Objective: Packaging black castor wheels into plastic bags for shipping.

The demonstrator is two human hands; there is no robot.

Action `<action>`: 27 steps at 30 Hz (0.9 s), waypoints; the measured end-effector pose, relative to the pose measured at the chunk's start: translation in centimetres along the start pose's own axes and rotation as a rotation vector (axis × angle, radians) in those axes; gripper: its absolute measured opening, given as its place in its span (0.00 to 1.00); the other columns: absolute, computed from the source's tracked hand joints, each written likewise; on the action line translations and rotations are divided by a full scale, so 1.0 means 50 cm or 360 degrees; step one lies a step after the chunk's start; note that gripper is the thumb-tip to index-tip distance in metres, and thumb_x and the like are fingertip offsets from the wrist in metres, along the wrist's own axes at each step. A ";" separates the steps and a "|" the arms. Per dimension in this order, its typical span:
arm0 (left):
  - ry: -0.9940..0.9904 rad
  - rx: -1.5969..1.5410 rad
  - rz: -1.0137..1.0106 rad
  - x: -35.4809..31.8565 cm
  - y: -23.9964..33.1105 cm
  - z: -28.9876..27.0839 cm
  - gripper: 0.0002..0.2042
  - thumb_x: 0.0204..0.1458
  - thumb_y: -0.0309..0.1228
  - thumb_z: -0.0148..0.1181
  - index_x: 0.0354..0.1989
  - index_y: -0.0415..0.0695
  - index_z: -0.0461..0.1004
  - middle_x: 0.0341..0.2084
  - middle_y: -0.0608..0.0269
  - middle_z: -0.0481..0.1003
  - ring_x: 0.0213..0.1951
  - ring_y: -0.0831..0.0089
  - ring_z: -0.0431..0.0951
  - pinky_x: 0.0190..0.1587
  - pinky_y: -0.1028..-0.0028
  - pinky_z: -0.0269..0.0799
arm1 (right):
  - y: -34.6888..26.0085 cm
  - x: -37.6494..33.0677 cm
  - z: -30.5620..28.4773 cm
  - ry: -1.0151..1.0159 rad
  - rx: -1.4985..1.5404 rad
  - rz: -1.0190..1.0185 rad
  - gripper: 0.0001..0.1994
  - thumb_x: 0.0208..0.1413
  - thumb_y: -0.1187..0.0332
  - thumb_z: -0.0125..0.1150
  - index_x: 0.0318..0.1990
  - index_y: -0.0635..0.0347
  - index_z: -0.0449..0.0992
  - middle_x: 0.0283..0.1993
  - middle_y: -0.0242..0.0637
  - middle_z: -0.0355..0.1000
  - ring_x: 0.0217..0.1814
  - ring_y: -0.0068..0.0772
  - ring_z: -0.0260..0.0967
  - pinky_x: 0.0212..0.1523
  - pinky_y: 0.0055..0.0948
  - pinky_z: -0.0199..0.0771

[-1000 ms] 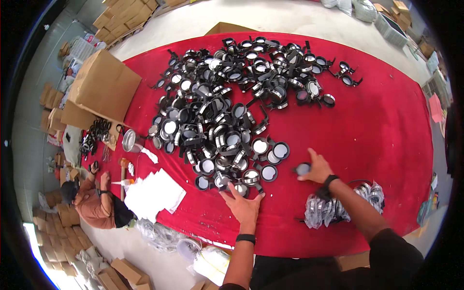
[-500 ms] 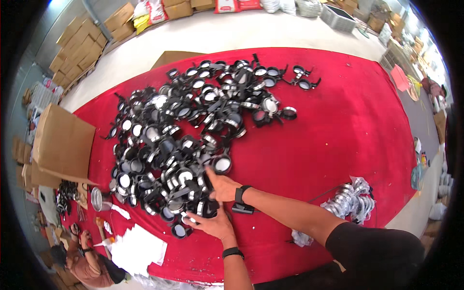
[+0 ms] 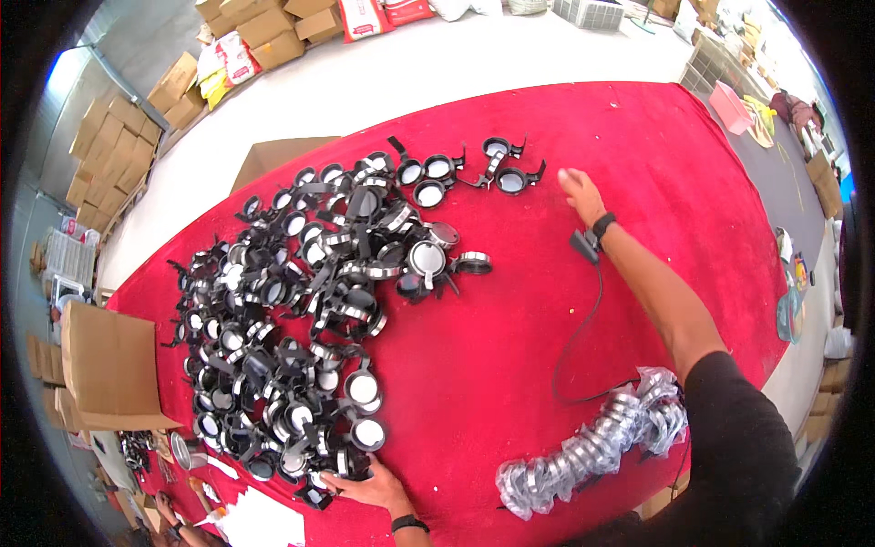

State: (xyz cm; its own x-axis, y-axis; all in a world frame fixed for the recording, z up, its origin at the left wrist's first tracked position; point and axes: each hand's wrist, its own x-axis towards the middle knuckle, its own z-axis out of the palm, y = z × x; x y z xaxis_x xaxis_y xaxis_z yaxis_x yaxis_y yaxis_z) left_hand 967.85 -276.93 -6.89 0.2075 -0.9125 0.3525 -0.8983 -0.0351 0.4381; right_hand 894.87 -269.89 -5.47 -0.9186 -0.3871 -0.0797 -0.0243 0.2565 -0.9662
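Observation:
A big heap of black round parts with white centres [image 3: 310, 310] covers the left half of a red table [image 3: 656, 155]. My left hand [image 3: 369, 488] lies flat on the near end of the heap, fingers spread over a few parts. My right hand [image 3: 579, 191] is stretched far out over bare red cloth, fingers apart and blurred, holding nothing. It is just right of a small group of black parts [image 3: 501, 173] at the heap's far end. A watch-like band sits on each wrist. A thin black cable [image 3: 583, 337] runs from the right wrist back toward my body.
A clear plastic bag of silver rings [image 3: 583, 447] lies by my right elbow. An open cardboard box [image 3: 109, 365] stands at the table's left edge, with white sheets [image 3: 264, 524] nearby. Another person's hands [image 3: 169, 515] work at the lower left. Stacked cartons [image 3: 118, 137] line the floor.
The view has swung. My right hand left the near part of the heap and reached far out to the right end. My left hand stayed at the heap's near edge.

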 end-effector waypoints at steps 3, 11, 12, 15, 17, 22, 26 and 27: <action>0.0046 0.0129 0.0053 0.004 -0.008 -0.004 0.55 0.52 0.39 0.81 0.82 0.35 0.49 0.78 0.31 0.54 0.77 0.34 0.56 0.80 0.42 0.54 | 0.011 0.136 0.021 -0.0219 0.0630 0.0350 0.45 0.68 0.35 0.60 0.79 0.61 0.61 0.83 0.44 0.59 0.85 0.45 0.55 0.79 0.52 0.58; 0.0073 0.0170 0.0105 0.001 -0.021 0.029 0.55 0.49 0.38 0.82 0.82 0.35 0.51 0.78 0.35 0.58 0.77 0.38 0.61 0.79 0.45 0.56 | 0.032 0.353 0.146 -0.0372 0.0792 0.0191 0.34 0.73 0.47 0.61 0.75 0.64 0.69 0.77 0.48 0.68 0.79 0.45 0.64 0.82 0.46 0.59; 0.0061 0.0162 0.0076 0.002 -0.017 0.030 0.56 0.49 0.37 0.82 0.82 0.34 0.51 0.78 0.35 0.58 0.77 0.38 0.61 0.79 0.46 0.56 | 0.037 0.361 0.175 -0.0540 0.0938 0.0133 0.31 0.73 0.50 0.62 0.73 0.64 0.71 0.75 0.47 0.70 0.77 0.42 0.67 0.81 0.45 0.61; 0.0135 0.0218 0.0076 0.017 -0.029 0.004 0.56 0.50 0.37 0.82 0.82 0.33 0.50 0.78 0.34 0.58 0.77 0.38 0.60 0.79 0.46 0.55 | -0.015 0.301 0.354 -0.1046 0.1026 0.0181 0.26 0.72 0.53 0.63 0.70 0.60 0.74 0.69 0.40 0.74 0.72 0.34 0.70 0.79 0.43 0.63; 0.0124 0.0172 0.0111 0.011 -0.020 0.023 0.56 0.50 0.37 0.82 0.82 0.33 0.50 0.78 0.34 0.58 0.77 0.37 0.60 0.80 0.46 0.55 | -0.040 0.303 0.406 -0.1219 0.0656 -0.0015 0.29 0.70 0.50 0.66 0.73 0.54 0.72 0.67 0.31 0.75 0.71 0.30 0.68 0.80 0.39 0.59; 0.0039 0.0148 0.0036 0.012 0.017 0.022 0.56 0.51 0.40 0.82 0.82 0.32 0.50 0.78 0.31 0.57 0.78 0.38 0.59 0.80 0.47 0.54 | -0.120 0.214 0.525 -0.1789 0.0501 0.0319 0.34 0.70 0.52 0.68 0.78 0.52 0.67 0.67 0.31 0.72 0.59 0.29 0.71 0.60 0.36 0.77; 0.0039 0.0202 0.0071 0.017 -0.003 0.003 0.58 0.50 0.43 0.84 0.82 0.33 0.50 0.78 0.30 0.57 0.78 0.34 0.57 0.80 0.42 0.53 | -0.212 0.027 0.632 -0.1950 0.0318 0.0013 0.39 0.69 0.53 0.67 0.82 0.54 0.61 0.78 0.36 0.65 0.74 0.32 0.64 0.72 0.39 0.68; 0.0022 0.0171 0.0066 0.016 0.009 0.004 0.58 0.49 0.43 0.84 0.82 0.33 0.50 0.78 0.30 0.56 0.78 0.34 0.57 0.80 0.42 0.53 | -0.218 0.014 0.645 -0.1903 0.0065 -0.0159 0.40 0.69 0.52 0.68 0.83 0.55 0.61 0.78 0.36 0.65 0.73 0.30 0.64 0.71 0.38 0.69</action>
State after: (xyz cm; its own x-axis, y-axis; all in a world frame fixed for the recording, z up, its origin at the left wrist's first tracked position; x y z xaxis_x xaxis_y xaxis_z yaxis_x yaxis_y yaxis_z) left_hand 967.52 -277.77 -6.58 0.1738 -0.9085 0.3799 -0.9424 -0.0415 0.3319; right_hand 907.20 -301.52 -2.91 0.0349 -0.9865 -0.1603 -0.0421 0.1588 -0.9864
